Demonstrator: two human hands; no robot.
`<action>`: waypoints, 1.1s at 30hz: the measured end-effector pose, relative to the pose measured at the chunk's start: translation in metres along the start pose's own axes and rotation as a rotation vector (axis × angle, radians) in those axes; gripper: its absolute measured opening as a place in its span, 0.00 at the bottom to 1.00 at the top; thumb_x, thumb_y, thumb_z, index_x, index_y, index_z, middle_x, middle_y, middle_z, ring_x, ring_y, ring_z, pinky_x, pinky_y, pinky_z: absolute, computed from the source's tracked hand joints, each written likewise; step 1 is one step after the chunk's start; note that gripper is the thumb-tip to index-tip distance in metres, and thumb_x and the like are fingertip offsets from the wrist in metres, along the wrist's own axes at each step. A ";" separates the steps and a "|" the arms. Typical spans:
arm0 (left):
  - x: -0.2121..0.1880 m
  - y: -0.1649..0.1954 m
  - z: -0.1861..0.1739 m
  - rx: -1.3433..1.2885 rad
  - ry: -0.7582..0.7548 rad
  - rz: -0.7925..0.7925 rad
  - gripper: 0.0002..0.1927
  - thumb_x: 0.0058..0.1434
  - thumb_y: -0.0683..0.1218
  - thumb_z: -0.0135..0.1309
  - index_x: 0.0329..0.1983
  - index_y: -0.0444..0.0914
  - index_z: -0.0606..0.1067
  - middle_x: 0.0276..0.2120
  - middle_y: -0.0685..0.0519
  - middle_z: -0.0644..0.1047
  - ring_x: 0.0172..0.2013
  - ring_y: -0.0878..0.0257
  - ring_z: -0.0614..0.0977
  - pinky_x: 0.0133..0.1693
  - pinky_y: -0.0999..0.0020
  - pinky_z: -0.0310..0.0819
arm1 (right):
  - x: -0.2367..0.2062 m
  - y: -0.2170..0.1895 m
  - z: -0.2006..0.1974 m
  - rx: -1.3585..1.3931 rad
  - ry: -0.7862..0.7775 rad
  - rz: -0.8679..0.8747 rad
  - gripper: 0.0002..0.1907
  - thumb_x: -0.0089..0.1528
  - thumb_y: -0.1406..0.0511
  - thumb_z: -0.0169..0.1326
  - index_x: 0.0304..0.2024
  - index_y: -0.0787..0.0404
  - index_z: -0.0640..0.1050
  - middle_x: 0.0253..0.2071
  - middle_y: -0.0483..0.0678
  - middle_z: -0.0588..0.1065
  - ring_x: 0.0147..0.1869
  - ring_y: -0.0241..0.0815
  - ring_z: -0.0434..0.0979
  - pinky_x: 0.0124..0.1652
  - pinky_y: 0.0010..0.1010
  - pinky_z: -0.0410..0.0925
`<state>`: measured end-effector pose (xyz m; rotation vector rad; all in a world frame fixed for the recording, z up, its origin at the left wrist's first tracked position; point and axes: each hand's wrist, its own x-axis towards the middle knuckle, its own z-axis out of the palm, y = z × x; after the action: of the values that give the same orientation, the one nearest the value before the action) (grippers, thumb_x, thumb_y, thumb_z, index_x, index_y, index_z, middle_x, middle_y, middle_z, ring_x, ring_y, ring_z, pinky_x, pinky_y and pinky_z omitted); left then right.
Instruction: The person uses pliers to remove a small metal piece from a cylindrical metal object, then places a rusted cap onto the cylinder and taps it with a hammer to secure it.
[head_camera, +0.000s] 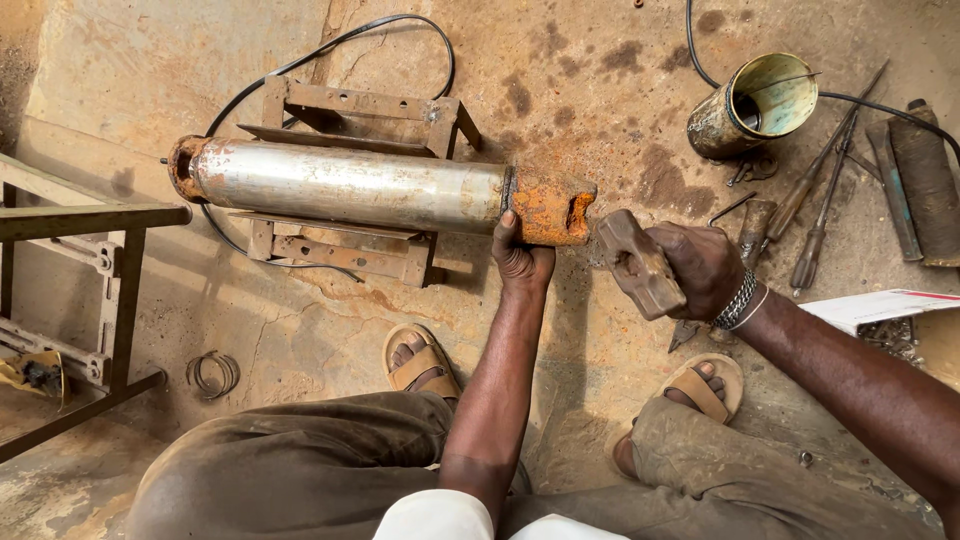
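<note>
- Nearest the camera, the person's knees in brown trousers (300, 470) are spreading to either side, and two feet in tan sandals (420, 365) are resting on the stained concrete floor (600, 90).
- The left hand (522, 258) is reaching forward between the knees, its grip clamped from the near side on the steel cylinder (350, 186), right where the shiny tube is meeting its rusty orange end cap (548, 208).
- The cylinder is lying on its side across a rusty angle-iron frame (350, 115), with a second rusty cap at its far-left end; it is sitting in the middle of the scene, just beyond the feet.
- The right hand (700, 268), wearing a metal chain bracelet (737, 302), is gripping a worn hammer head (638, 265) with fingers wrapped tight around it; the head is hanging just right of the orange end cap, close to it but apart.
- A black cable (330, 48) is looping behind the frame.
- At the far right a rusty tin can (755, 105) is lying tilted, with screwdrivers (820, 200) and a dark cylindrical roll (928, 180) lying beside it.
- At the left a metal stand (100, 290) is standing, with a coil of wire (212, 372) lying near its foot.
</note>
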<state>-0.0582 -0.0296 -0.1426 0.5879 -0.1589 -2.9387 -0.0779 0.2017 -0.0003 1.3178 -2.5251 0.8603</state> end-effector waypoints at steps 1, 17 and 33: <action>0.000 -0.001 0.002 0.007 0.018 0.002 0.37 0.47 0.51 0.70 0.59 0.32 0.73 0.52 0.47 0.79 0.57 0.51 0.77 0.66 0.50 0.64 | 0.006 0.003 0.001 -0.061 -0.007 -0.070 0.26 0.62 0.54 0.60 0.51 0.64 0.68 0.26 0.51 0.75 0.23 0.43 0.75 0.21 0.37 0.70; -0.005 0.002 0.029 0.086 0.073 0.045 0.39 0.45 0.51 0.69 0.59 0.31 0.73 0.51 0.44 0.78 0.57 0.49 0.77 0.67 0.47 0.66 | 0.022 0.016 0.007 -0.130 -0.175 0.112 0.13 0.64 0.66 0.48 0.49 0.64 0.70 0.23 0.45 0.70 0.17 0.36 0.66 0.17 0.33 0.66; 0.000 0.003 0.022 -0.037 0.132 -0.007 0.34 0.47 0.46 0.72 0.57 0.32 0.74 0.53 0.46 0.77 0.60 0.50 0.76 0.69 0.48 0.64 | 0.040 0.015 -0.004 -0.073 -0.425 0.673 0.19 0.66 0.56 0.49 0.53 0.60 0.69 0.15 0.48 0.69 0.15 0.44 0.69 0.15 0.41 0.65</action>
<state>-0.0661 -0.0313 -0.1217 0.7760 -0.0879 -2.8904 -0.1141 0.1823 0.0132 0.6609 -3.3806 0.6088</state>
